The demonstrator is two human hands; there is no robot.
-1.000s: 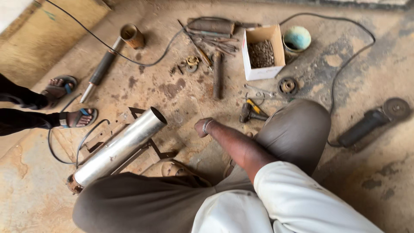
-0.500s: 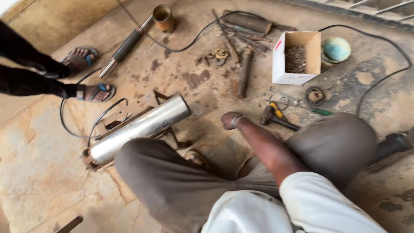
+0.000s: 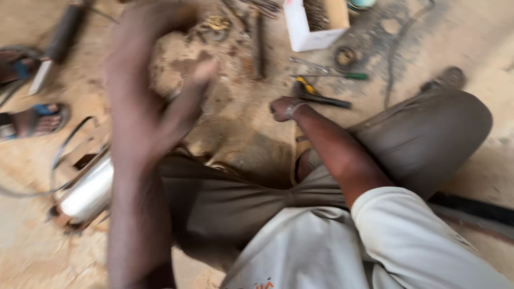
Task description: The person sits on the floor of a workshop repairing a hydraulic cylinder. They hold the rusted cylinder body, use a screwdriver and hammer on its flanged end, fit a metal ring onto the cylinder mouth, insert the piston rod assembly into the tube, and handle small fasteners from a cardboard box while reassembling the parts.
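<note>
The shiny metal tube (image 3: 88,192) lies at the lower left of the frame on the floor (image 3: 251,134), beside the seated person's knee, with nothing gripping it, so any work on it looks not yet in hand. The left hand (image 3: 152,80) hangs blurred in the upper left, fingers spread wide and empty. The right hand (image 3: 282,108) rests knuckles-down on the floor at centre, fingers curled; whether it holds anything I cannot tell. Just beyond it lie the yellow-handled pliers (image 3: 316,95) and a green-handled screwdriver (image 3: 337,76). A white open carton (image 3: 304,29), square-sided, stands at the top centre; its contents are unclear.
</note>
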